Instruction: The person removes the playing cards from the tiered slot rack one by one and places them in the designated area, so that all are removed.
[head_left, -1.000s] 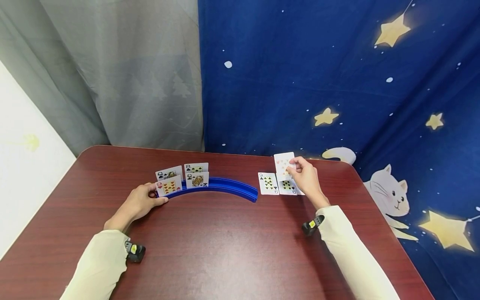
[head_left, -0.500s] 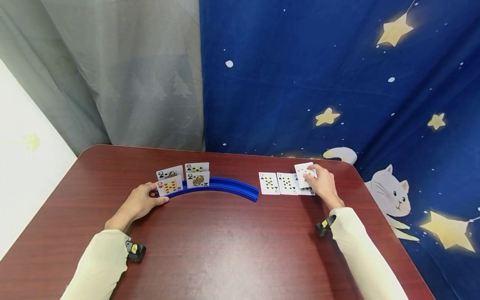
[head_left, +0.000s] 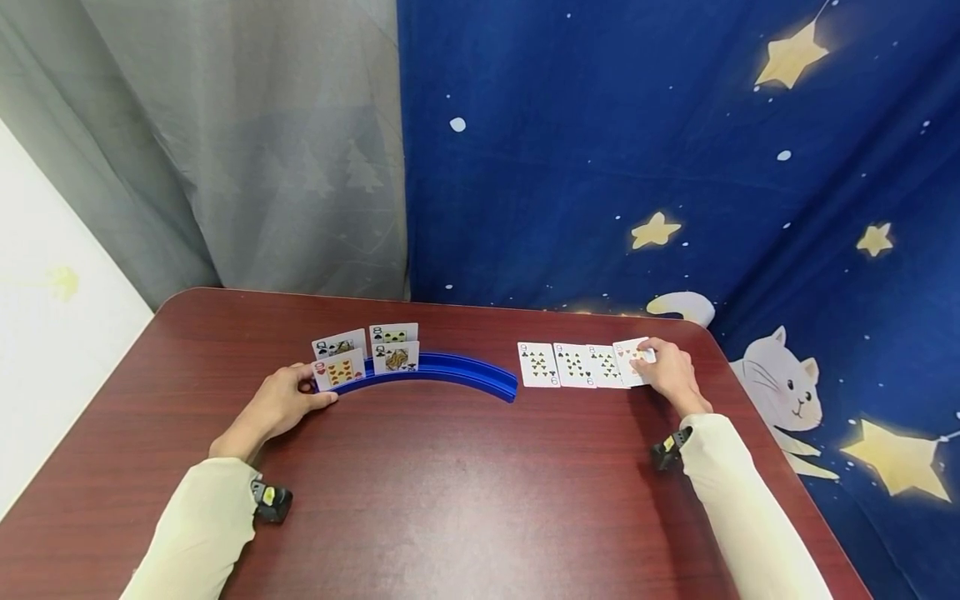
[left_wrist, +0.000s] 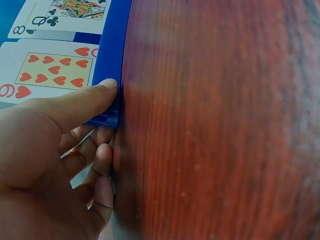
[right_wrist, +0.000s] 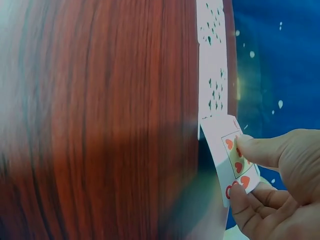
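Note:
My left hand (head_left: pixel 276 410) grips the left end of a curved blue playing-card holder (head_left: pixel 465 374). In the left wrist view, the thumb presses its front rim and the other fingers are curled around its end. Cards stand in it in two rows: a nine of hearts (head_left: pixel 338 371) and a queen of clubs (head_left: pixel 396 358) in front, a black queen (head_left: pixel 332 342) and an eight (head_left: pixel 393 332) behind. At the right, my right hand (head_left: pixel 671 375) pinches a hearts card (right_wrist: pixel 225 150) between thumb and fingers, tilted at the end of a card row. Its number is unclear.
Several black-suit cards lie face up in that row, including a nine of clubs (head_left: pixel 538 365) and a spade card (head_left: pixel 574 366). The brown table (head_left: pixel 450 500) ends just behind them at a blue star-patterned curtain (head_left: pixel 540 167). A grey curtain (head_left: pixel 300 167) hangs at the left.
My right hand has carried the hearts card to the right and lowered it to the row's end, uncovering the black cards. The left hand and the holder stay in place.

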